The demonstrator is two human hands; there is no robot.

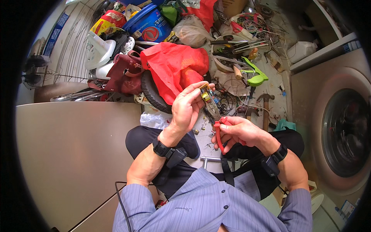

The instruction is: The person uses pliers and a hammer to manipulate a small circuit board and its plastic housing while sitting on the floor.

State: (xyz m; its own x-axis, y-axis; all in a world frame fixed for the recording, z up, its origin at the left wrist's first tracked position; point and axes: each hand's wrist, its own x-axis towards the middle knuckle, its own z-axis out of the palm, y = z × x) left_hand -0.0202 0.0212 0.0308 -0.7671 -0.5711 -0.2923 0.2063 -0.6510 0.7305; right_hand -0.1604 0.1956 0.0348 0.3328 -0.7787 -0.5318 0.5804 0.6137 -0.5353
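My left hand (187,106) is closed on a small circuit board (205,93) with yellow and blue parts, holding it up by its edge between fingers and thumb. My right hand (242,133) is wrapped round the red handles of a pair of pliers (219,135). The metal jaws point up and away from me and lie against or just in front of the board; exactly what they grip, if anything, I cannot make out. Both hands are close together above the floor between my knees. Behind the board lies a tangle of dark wires (228,101).
A red bag (174,62) lies over a black tyre (152,92) beyond my left hand. Farther off stands a blue bucket (148,25). To the right are a hammer (266,108), a green-handled tool (257,75) and a washing machine (309,89). A metallic panel (77,154) flanks my left.
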